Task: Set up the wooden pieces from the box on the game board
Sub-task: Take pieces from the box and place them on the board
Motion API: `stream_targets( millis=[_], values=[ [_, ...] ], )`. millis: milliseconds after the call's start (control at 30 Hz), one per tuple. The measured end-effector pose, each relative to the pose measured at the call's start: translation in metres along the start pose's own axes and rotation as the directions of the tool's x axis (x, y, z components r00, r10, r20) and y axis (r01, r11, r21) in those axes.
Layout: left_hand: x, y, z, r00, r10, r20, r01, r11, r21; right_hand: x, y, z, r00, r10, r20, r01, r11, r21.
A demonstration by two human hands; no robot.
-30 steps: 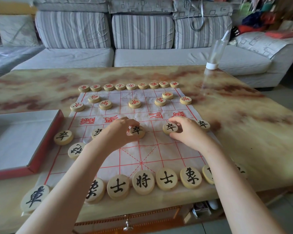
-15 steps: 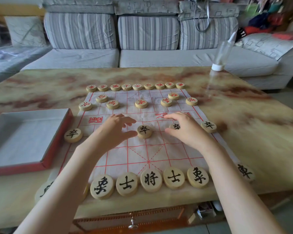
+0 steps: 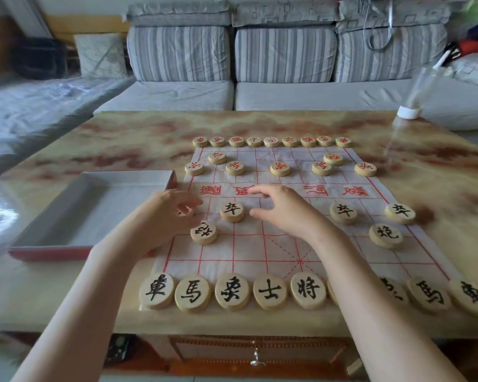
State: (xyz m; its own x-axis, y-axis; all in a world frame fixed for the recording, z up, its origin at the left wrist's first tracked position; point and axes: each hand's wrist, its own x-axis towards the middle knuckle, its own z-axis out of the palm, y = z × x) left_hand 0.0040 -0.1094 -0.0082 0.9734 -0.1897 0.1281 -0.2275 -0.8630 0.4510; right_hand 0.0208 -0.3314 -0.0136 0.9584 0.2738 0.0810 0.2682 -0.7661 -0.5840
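Carefully: my left hand (image 3: 167, 213) pinches a half-hidden round wooden black-lettered piece (image 3: 183, 211); right hand (image 3: 284, 209) hovers loose. A brushing wrist could scatter neighbouring soldiers.

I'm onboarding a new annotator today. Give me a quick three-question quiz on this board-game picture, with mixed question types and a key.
1. True or false: the shallow red-edged grey box beside the white cloth game board with red grid lines holds no pieces.
2. How many round wooden pieces with red characters form the far back row?
3. Multiple choice: the round wooden piece with a black character between the two hands is A) gripped by the left hand, B) lying free on the board, C) under the right hand.

Key: 1 true; 2 nine; 3 B.
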Motion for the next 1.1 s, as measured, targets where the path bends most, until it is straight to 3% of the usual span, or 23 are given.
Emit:
stream_targets(
  millis=[133,300,633,900,1100],
  values=[
    [-0.004,-0.007,-0.004,0.994,0.009,0.111,-0.011,1.000,0.018,0.010,-0.012,0.015,0.999,-0.005,0.037,0.006,1.000,-0.013],
    [-0.003,-0.003,0.000,0.989,0.024,0.145,-0.025,1.000,0.005,0.017,-0.015,0.027,0.998,-0.029,0.061,0.033,0.997,-0.066],
    [0.005,-0.005,0.018,0.996,-0.082,0.030,0.079,0.991,0.106,0.028,-0.010,0.041,0.998,-0.026,0.053,0.031,0.994,-0.101],
    [0.005,-0.011,0.033,0.993,-0.118,-0.017,0.119,0.991,0.065,0.027,-0.006,0.042,0.999,-0.042,0.018,0.043,0.993,-0.114],
    [0.004,-0.008,0.026,0.995,-0.040,0.091,0.041,0.999,0.001,0.028,-0.006,0.044,0.999,-0.044,0.014,0.045,0.994,-0.102]
  ],
)
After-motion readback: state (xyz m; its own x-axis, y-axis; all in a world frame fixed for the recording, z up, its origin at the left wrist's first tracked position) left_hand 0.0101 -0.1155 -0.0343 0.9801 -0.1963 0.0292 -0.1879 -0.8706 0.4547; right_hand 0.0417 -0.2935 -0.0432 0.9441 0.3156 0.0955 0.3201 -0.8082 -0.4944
